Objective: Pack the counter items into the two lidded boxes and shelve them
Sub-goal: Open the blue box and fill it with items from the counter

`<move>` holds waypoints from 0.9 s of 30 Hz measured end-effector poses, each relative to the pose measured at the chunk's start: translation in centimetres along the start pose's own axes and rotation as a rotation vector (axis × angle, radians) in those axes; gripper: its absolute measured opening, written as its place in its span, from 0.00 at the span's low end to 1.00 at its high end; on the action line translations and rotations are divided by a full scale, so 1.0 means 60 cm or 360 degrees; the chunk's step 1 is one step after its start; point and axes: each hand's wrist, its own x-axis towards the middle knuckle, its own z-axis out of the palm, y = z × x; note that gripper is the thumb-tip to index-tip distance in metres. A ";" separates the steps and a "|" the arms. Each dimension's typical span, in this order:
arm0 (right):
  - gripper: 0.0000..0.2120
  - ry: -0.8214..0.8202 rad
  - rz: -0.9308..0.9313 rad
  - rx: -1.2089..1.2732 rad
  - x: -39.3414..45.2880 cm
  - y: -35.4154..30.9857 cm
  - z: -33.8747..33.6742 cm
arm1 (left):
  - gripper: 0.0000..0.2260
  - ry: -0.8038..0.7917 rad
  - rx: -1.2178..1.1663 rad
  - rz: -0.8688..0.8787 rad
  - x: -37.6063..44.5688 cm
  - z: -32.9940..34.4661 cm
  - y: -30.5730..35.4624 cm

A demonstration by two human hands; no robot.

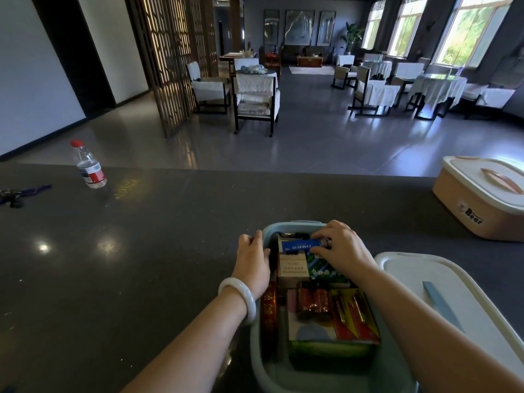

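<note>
An open blue-grey box stands on the dark counter right in front of me, filled with several packets, red cylinders and red-and-gold packs. My left hand grips the box's left rim near its far corner. My right hand holds a small blue packet over the far end of the box's contents. The box's pale lid with a blue handle lies flat to the right. A pink box marked "Bear", its lid on, sits at the far right.
A water bottle with a red cap stands at the counter's far left. A dark purple corded item lies at the left edge. Beyond the counter is a hall with chairs and tables.
</note>
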 end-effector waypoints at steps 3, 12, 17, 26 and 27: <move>0.13 -0.0003 0.0000 0.0005 -0.001 0.001 0.000 | 0.23 -0.0004 -0.0003 -0.0002 0.001 0.000 0.000; 0.12 0.0008 0.0026 0.0005 -0.001 0.000 0.001 | 0.23 -0.0023 -0.0004 -0.0016 0.000 -0.001 0.000; 0.12 0.0000 0.0040 0.0005 -0.001 0.000 0.001 | 0.23 -0.0035 -0.0034 -0.0035 0.000 -0.001 -0.001; 0.14 -0.0026 0.0075 0.0009 -0.001 -0.005 -0.003 | 0.22 -0.0041 0.0010 -0.0014 -0.001 -0.004 0.004; 0.14 -0.0032 0.0082 0.0006 0.000 -0.007 -0.005 | 0.22 -0.0057 0.0030 -0.0005 -0.001 -0.006 0.006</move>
